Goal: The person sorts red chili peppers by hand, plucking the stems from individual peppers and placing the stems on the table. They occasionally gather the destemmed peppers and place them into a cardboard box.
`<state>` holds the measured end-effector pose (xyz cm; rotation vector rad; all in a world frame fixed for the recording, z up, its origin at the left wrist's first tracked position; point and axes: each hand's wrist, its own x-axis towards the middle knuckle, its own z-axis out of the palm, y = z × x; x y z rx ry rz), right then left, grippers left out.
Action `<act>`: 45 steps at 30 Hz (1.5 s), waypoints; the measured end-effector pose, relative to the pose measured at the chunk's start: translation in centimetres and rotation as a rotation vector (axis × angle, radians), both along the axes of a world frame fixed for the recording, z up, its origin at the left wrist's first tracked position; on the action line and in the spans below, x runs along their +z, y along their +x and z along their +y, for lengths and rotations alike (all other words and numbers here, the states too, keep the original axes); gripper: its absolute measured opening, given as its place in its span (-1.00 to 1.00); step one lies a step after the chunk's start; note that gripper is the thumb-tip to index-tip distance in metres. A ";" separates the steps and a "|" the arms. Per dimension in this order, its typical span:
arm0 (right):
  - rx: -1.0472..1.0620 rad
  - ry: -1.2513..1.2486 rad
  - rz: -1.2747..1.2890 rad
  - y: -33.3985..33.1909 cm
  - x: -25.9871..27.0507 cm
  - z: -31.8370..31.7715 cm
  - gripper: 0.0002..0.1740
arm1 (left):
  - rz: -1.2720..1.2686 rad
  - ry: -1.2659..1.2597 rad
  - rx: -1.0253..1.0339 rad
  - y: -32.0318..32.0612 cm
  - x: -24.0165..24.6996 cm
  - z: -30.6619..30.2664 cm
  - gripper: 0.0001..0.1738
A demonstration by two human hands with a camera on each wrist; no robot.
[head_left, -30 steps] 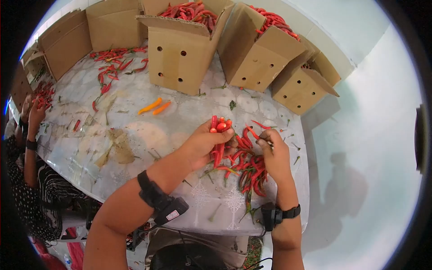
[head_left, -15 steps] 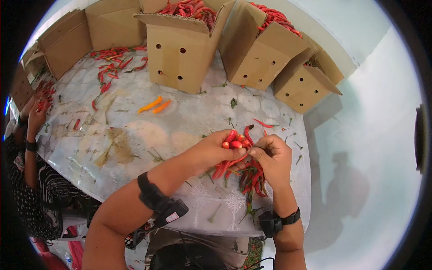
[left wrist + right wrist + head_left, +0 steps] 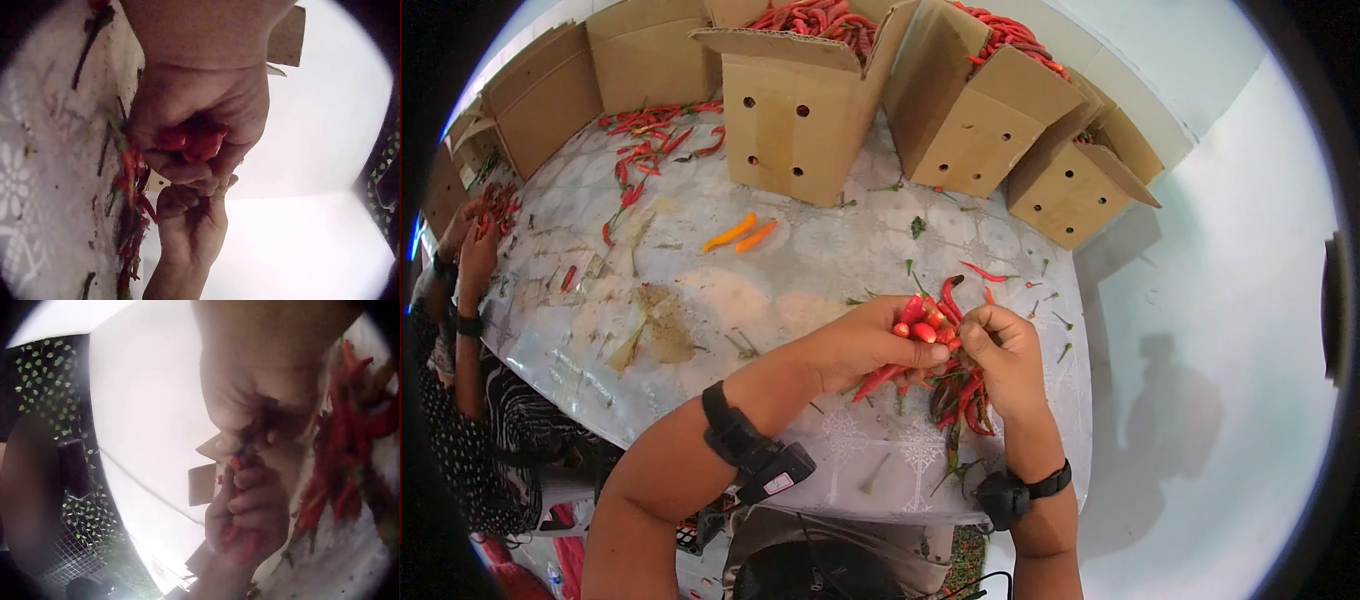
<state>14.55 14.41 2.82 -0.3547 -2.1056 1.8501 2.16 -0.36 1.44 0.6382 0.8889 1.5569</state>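
Note:
My left hand (image 3: pixel 870 345) grips a bunch of red chili peppers (image 3: pixel 917 330), their cut-looking pale ends showing above the thumb. Close against it, my right hand (image 3: pixel 1012 365) has thumb and forefinger pinched together at the end of a red chili pepper (image 3: pixel 236 464) that sticks out of the left fist. Dark bits show at those right fingertips in the right wrist view. Below both hands lies a loose pile of red chilies (image 3: pixel 970 405), some with green stems, partly hidden by the left hand. In the left wrist view, red chilies (image 3: pixel 203 145) fill the curled left palm.
Cardboard boxes (image 3: pixel 795 140) of red chilies line the table's back edge. Two orange chilies (image 3: pixel 730 232) and loose green stems (image 3: pixel 745 345) lie on the patterned tabletop (image 3: pixel 800 270). At far left, another person's hands (image 3: pixel 475 250) work over red chilies. A pale wall rises on the right.
The chili that my right hand held out apart is now at the left hand's bunch. My left hand has shifted right and slightly down, and the two hands have come together.

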 end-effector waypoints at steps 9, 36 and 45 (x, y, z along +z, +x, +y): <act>-0.074 -0.316 0.059 -0.2 -0.6 0.2 -0.65 | -0.043 0.048 -0.013 -0.3 -0.4 0.2 -0.76; -0.172 0.987 -0.094 -1.2 -2.4 6.0 -0.78 | 0.292 -0.325 0.394 -1.9 -1.1 0.5 -0.77; -0.169 0.971 0.012 -0.8 -0.4 3.0 -0.82 | 0.026 -0.215 0.217 -0.9 -0.9 0.6 -0.76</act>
